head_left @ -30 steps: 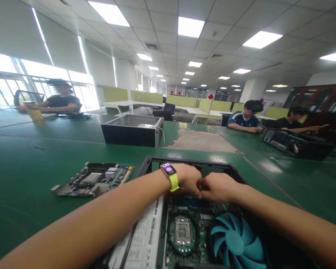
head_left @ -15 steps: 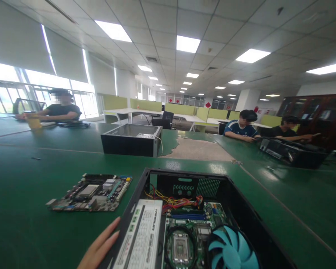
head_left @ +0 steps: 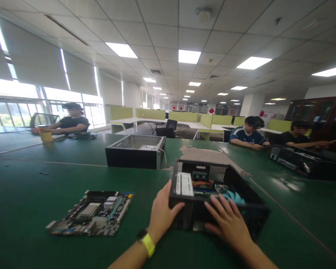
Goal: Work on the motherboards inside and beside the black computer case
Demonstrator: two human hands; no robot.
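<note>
A black open computer case (head_left: 186, 216) stands on the green table in front of me. My left hand (head_left: 161, 213) grips its near left corner, thumb on the front wall and fingers along the side. The right hand (head_left: 231, 221) lies against the front wall with fingers spread, their tips at the upper rim. Inside the case I see a white-labelled power supply (head_left: 184, 183), coloured cables (head_left: 203, 183) and a turquoise fan (head_left: 235, 197), partly hidden by the wall and my fingers. A bare motherboard (head_left: 100, 215) lies flat to the left, apart from both hands.
Another open case (head_left: 131, 158) stands farther back. A bare patch (head_left: 201, 153) shows in the green table covering (head_left: 58, 183). One person (head_left: 72, 119) sits at the far left by a yellow cup (head_left: 46, 135). Two people sit at the right behind a black case (head_left: 308, 164).
The computer case has moved away from me. My right hand has come into view against its front wall, and my left hand has shifted right and forward with the case. The motherboard stays put.
</note>
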